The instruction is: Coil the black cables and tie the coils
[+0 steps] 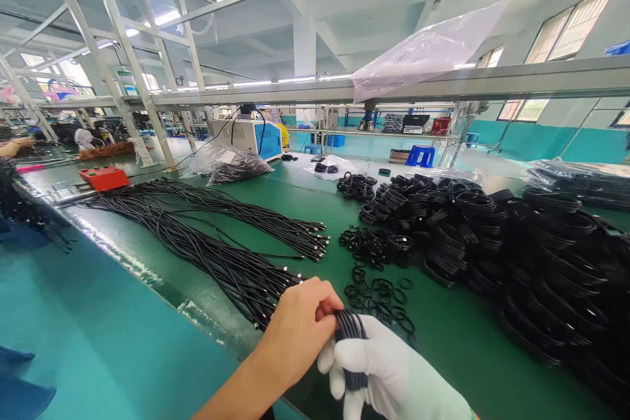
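A coiled black cable [350, 327] is held upright between my two hands at the bottom centre. My bare left hand [306, 315] has its thumb and fingers pinched at the coil's left edge. Wrapped round the coil from the right is my right hand [388, 362], in a white glove. To the left, long straight black cables [197, 243] with small light connector ends lie bunched on the green tabletop [315, 200]. Small black rings [381, 295] lie loose just beyond my right hand. What my left fingertips cover is hidden.
Large heaps of coiled black cables [467, 236] fill the right side. A red-orange device [104, 177] stands at the left by the cables' far ends. Behind are a plastic bag [239, 165] and a white-and-blue machine [251, 138]. At far left a person's hand [17, 146] shows.
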`<state>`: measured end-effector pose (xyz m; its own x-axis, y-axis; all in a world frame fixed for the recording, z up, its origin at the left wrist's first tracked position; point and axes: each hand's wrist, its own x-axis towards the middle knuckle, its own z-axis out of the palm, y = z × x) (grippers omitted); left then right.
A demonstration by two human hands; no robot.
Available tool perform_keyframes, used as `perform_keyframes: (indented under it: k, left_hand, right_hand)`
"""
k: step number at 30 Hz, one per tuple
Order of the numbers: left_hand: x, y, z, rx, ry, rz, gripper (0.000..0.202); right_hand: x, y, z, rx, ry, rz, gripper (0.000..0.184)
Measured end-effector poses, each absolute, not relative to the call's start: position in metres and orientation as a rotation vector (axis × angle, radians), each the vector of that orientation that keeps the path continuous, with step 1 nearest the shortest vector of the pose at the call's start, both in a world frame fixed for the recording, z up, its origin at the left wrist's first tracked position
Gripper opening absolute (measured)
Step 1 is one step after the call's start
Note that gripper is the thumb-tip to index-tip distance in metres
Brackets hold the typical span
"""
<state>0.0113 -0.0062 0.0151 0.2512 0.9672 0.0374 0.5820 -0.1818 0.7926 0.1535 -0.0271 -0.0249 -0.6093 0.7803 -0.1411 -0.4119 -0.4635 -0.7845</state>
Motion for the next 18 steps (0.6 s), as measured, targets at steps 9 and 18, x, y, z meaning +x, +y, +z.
perform_keyframes:
  k: [9, 18]
  left_hand:
    - [0.018, -0.011, 0.008, 1.968, 1.607, 0.700, 0.019]
    - [0.007, 0.004, 0.017, 1.768, 1.390, 0.542, 0.006]
  right_hand:
    - [0.151, -0.024, -0.024, -0.762, -0.978, 2.104, 0.022]
    - [0.155, -0.028, -0.030, -0.665, -0.889, 2.182, 0.023]
